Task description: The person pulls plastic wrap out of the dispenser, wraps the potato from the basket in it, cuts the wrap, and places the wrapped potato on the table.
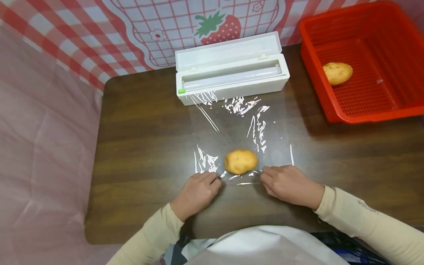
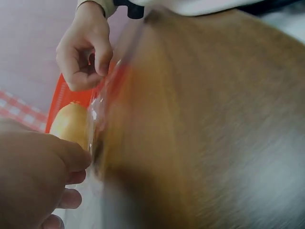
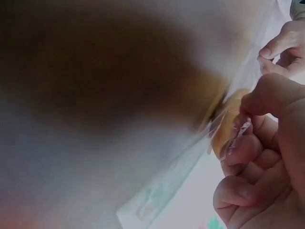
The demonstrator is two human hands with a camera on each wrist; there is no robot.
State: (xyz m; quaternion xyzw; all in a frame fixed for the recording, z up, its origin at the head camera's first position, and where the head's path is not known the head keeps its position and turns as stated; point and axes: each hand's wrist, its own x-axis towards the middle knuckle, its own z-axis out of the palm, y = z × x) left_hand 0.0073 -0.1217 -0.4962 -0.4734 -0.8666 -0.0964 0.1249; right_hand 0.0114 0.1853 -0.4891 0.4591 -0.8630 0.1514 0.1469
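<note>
A yellow potato (image 1: 240, 161) lies on a sheet of clear plastic wrap (image 1: 232, 129) spread over the table. The wrap runs back to a white dispenser box (image 1: 232, 86) whose lid stands raised. Left of the potato, my left hand (image 1: 200, 191) pinches the near edge of the wrap between thumb and fingers. On the other side, my right hand (image 1: 288, 184) pinches the same edge; the right wrist view shows crumpled wrap (image 3: 240, 131) between thumb and fingertip. Neither hand touches the potato.
A red plastic basket (image 1: 331, 106) stands at the back right, with another potato (image 1: 338, 73) in it. A red-checked cloth with a strawberry print (image 1: 222, 29) hangs behind the brown wooden table (image 1: 139, 147). A green slider (image 1: 181, 91) sits at the box's left end.
</note>
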